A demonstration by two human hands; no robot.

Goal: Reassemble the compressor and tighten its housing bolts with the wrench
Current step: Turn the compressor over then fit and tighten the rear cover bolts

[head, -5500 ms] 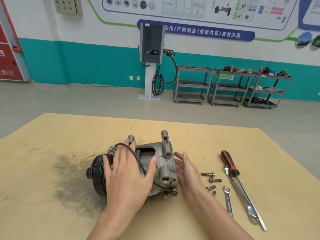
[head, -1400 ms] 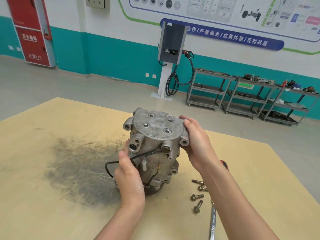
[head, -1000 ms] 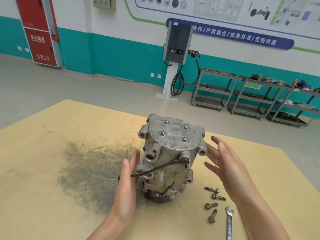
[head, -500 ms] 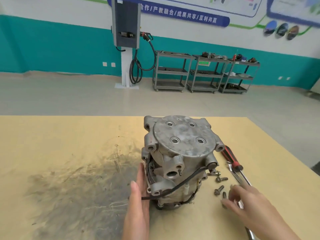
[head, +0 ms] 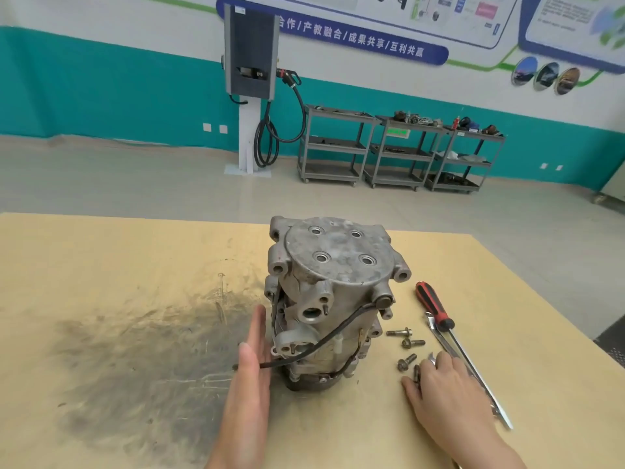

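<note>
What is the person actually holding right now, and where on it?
Nothing is gripped. The left hand rests flat against the upright compressor; the right hand lies over the bolts and wrench.

compressor (head: 333, 302) upright on tabletop (head: 101, 265), left hand (head: 252, 363) flat against its side. right hand (head: 439, 384) on bolts (head: 406, 346) and wrench (head: 431, 358), beside screwdriver (head: 434, 308).

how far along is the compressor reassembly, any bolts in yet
Done: the compressor stands on end on the table, steadied by the flat left hand.
In hand: the right hand is down among the loose bolts and the wrench; its grip cannot be told.
Left: all four holes in the top plate look empty, so fitting and tightening every bolt remains.
</note>
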